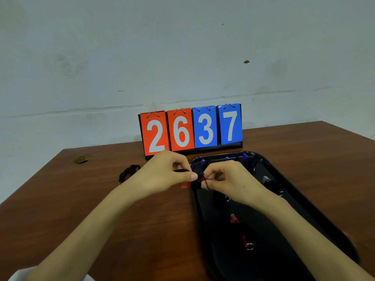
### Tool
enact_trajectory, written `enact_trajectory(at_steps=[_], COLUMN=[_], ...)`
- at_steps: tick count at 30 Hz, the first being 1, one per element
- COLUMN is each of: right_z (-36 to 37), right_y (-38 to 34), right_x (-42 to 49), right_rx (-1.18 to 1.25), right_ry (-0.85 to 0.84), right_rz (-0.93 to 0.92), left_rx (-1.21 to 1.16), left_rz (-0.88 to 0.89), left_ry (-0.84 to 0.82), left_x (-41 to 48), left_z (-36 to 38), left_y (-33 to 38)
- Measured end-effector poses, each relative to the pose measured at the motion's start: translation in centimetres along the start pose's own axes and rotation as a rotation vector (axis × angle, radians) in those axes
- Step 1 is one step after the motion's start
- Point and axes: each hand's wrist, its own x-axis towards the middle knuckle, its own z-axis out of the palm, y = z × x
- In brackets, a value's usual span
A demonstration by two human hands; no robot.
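My left hand (169, 173) and my right hand (227, 179) meet above the left rim of a black tray (316, 211). Between them they pinch a small black strap piece with a red tag (195, 182). The left thumb and fingers curl round its black part. My right fingers pinch a thin dark red cord and a small metal ring at its right end. The fingers hide most of the piece.
The tray holds several small parts: red tags with metal rings (246, 242), blue-tipped pieces (244, 156) at its far end. A black strap bundle (129, 171) lies on the brown table (81, 199) to the left. A flip scoreboard (191, 129) reading 2637 stands by the wall.
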Motion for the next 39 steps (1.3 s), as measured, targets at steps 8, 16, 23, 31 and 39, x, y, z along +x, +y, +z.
enact_trajectory(at_steps=[8, 16, 23, 31, 39], right_z=[-0.4, -1.0, -1.2, -0.2, 0.7], right_y=[-0.8, -1.4, -0.9, 0.1, 0.2], right_x=[-0.3, -0.5, -0.2, 0.1, -0.2], right_rx=[0.262, 0.481, 0.603, 0.267, -0.050], right_ry=[-0.114, -0.089, 0.119, 0.341, 0.334], right_rz=[-0.082, -0.079, 0.056, 0.144, 0.130], left_rx=[-0.372, -0.730, -0.703, 0.029, 0.327], left_rz=[-0.051, -0.175, -0.257, -0.050, 0.069], left_ry=[-0.109, -0.252, -0.133, 0.060, 0.230], left_x=[-0.1, -0.2, -0.3, -0.6, -0.9], left_z=[-1.3, -0.1, 2.5, 4.5, 2.4], left_y=[-0.4, 0.1, 1.5, 1.2, 1.8])
